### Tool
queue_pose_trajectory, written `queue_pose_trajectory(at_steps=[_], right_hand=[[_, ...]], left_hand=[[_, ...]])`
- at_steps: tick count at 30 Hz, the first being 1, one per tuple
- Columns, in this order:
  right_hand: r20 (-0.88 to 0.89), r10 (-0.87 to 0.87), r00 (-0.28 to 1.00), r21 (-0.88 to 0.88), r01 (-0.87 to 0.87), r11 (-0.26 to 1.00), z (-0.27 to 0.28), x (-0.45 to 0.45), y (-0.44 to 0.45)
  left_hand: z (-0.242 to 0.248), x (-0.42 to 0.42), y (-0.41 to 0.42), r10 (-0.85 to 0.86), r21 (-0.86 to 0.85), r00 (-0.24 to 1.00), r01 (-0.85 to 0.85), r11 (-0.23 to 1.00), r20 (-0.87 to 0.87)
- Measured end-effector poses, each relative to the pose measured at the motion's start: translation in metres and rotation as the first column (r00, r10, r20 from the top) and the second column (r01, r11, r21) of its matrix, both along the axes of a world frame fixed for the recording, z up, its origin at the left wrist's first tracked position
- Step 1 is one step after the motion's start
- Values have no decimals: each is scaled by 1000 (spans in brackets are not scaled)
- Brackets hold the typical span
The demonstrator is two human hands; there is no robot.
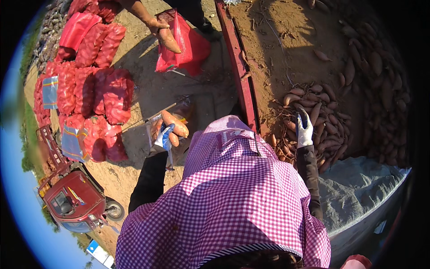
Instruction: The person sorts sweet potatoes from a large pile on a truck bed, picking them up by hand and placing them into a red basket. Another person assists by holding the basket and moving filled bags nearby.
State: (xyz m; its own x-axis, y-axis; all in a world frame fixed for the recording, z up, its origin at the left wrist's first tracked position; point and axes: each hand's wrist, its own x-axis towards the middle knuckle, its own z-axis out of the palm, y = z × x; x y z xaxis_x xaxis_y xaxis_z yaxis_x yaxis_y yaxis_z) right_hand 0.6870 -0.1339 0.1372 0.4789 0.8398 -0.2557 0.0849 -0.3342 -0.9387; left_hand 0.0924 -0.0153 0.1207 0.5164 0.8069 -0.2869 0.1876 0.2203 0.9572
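My left hand (164,136), in a white and blue work glove, grips sweet potatoes (175,123). At least two show, one large and one smaller below it. They are over a clear plastic bag (150,136) with more roots visible inside. On the other side, my right hand (305,130), gloved the same way, rests over a heap of sweet potatoes (331,129) on the truck bed. Its fingers are spread and no root shows in its grasp, though the underside of the hand is hidden.
A red metal rail (239,64) edges the soil-covered bed (272,43). Across from me, another person's hand (158,25) holds a sweet potato (169,40) at a red mesh sack (188,43). Filled red sacks (116,95) stand left, near a red three-wheeler (72,198). A grey tarp (356,188) lies right.
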Motion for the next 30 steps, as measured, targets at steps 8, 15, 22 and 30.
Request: queue_pose_trajectory(at_steps=[8, 15, 22, 30], right_hand=[[329, -138, 934, -9, 149, 989, 1, 9, -20], [918, -70, 389, -234, 679, 696, -1, 82, -95], [636, -247, 731, -647, 679, 347, -26, 85, -143], [774, -335, 537, -430, 834, 345, -82, 88, -133]], left_hand=[[-50, -142, -60, 244, -229, 733, -481, 846, -635], [-121, -74, -21, 145, 46, 434, -231, 972, -889], [4, 228, 60, -160, -147, 882, 104, 984, -443], [3, 426, 54, -628, -68, 711, 643, 763, -316]])
